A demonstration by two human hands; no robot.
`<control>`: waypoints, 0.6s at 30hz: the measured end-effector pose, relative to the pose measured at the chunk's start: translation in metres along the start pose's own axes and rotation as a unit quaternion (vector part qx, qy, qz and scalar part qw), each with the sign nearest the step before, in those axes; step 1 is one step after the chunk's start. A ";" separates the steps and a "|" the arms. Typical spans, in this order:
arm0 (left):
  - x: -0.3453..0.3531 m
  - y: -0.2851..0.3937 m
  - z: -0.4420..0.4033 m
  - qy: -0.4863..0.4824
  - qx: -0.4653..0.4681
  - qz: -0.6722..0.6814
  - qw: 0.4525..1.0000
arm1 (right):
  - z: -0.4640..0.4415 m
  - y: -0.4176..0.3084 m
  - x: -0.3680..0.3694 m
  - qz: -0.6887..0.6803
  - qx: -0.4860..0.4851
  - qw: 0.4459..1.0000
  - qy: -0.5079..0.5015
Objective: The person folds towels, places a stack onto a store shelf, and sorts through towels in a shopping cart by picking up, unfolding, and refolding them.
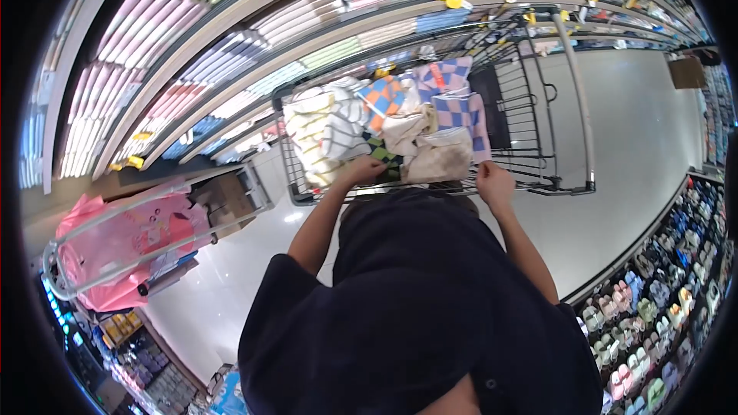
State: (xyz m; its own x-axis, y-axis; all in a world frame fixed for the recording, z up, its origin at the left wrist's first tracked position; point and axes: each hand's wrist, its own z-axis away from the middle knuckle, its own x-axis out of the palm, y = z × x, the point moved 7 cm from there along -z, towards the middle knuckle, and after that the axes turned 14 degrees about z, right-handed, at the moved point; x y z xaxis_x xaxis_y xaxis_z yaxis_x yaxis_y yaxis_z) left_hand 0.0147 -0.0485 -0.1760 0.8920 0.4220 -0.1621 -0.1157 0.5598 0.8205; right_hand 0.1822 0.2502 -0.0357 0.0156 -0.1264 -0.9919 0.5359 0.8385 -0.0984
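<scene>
A wire shopping cart [582, 100] stands across in front of me, with folded and crumpled towels heaped in it. My left hand [363, 170] is closed at the near side of the heap, its fingers on a green-and-black checkered towel [392, 163]. Over at the right end, my right hand [494, 183] pinches the lower corner of a pink-and-blue checkered towel [460, 113]. Between them lies a crumpled beige towel [444, 155]. White striped towels [323, 119] fill the left end, and an orange-and-blue checkered towel [382, 97] sits behind.
Shelves of stacked folded towels [231, 54] run along the far side, close behind the cart. At left stands a trolley with pink plastic [115, 234] and a cardboard box [225, 198]. Slippers [646, 307] line a rack at right. Pale floor [630, 131] shows beyond the cart handle.
</scene>
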 end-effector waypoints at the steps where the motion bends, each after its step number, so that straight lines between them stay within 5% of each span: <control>1: 0.001 -0.013 -0.018 -0.012 0.004 -0.028 1.000 | 0.000 0.001 -0.002 0.009 0.018 1.000 -0.011; 5: -0.007 0.013 -0.045 0.145 0.039 0.038 0.988 | -0.003 0.000 -0.010 0.016 0.033 0.999 -0.011; 7: -0.008 0.021 -0.069 0.205 0.194 -0.114 0.953 | -0.002 0.003 -0.009 0.017 0.033 0.999 -0.013; 8: -0.007 0.020 -0.077 0.200 0.200 -0.114 0.952 | -0.001 0.004 -0.009 0.020 0.040 0.999 -0.010; 10: -0.007 -0.008 -0.097 0.138 0.028 0.025 0.990 | -0.002 0.005 -0.007 0.017 0.039 0.999 -0.014; 12: -0.008 -0.030 -0.112 0.160 0.120 -0.024 0.979 | -0.004 0.006 -0.005 0.024 0.042 0.999 -0.012; 14: -0.012 -0.058 -0.130 0.147 0.176 0.233 0.945 | -0.004 0.007 -0.003 0.024 0.045 0.999 -0.013; 18: -0.008 -0.019 -0.090 0.078 0.018 0.065 0.995 | -0.004 0.004 -0.008 0.023 0.051 0.998 -0.004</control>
State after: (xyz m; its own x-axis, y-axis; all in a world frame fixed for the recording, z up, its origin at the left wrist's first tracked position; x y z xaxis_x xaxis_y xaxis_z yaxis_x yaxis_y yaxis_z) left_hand -0.0297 0.0015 -0.2390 0.7909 0.5971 -0.1338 -0.2076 0.4675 0.8593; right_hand 0.1810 0.2569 -0.0280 0.0485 -0.0939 -0.9944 0.6173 0.7855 -0.0441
